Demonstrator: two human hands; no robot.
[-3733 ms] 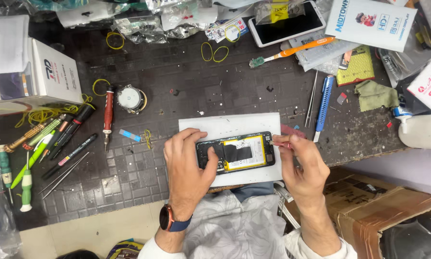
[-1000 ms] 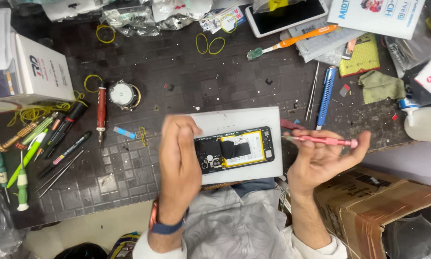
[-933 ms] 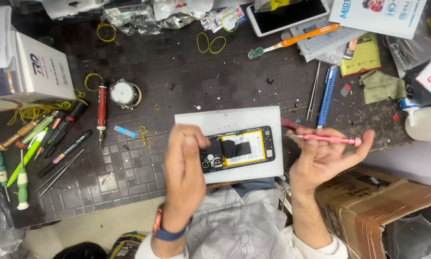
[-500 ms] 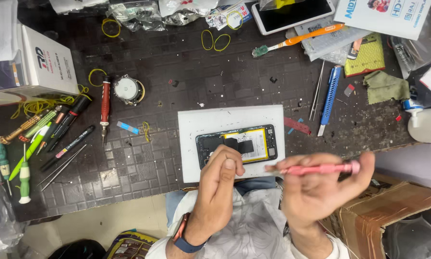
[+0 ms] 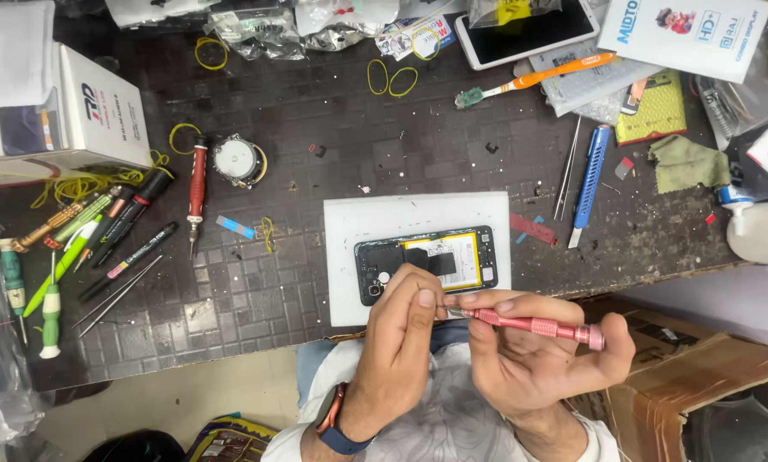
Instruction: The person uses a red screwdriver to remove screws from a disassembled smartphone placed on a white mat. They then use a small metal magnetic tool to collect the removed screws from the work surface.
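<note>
R hand (image 5: 538, 359) grips a pink screwdriver (image 5: 534, 324), fingers closed round it, long axis running side to side w/ the tip pointing at the L hand (image 5: 405, 329). L fingertips (image 5: 425, 299) pinch at that tip. Opened phone (image 5: 427, 263) lies on a white mat (image 5: 350, 257) just beyond both hands' fingertips, L hand nearer.

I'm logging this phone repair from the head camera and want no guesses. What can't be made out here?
- Screwdriver tip: the left hand pinches over the front end of the pink screwdriver, so any bit or screw is hidden.
- Near edge of the opened phone: covered by the left fingers.
- Parts inside the phone: too small to tell apart.
- White bottle: cut off by the right edge.
- Right hand grip: palm side hidden.
</note>
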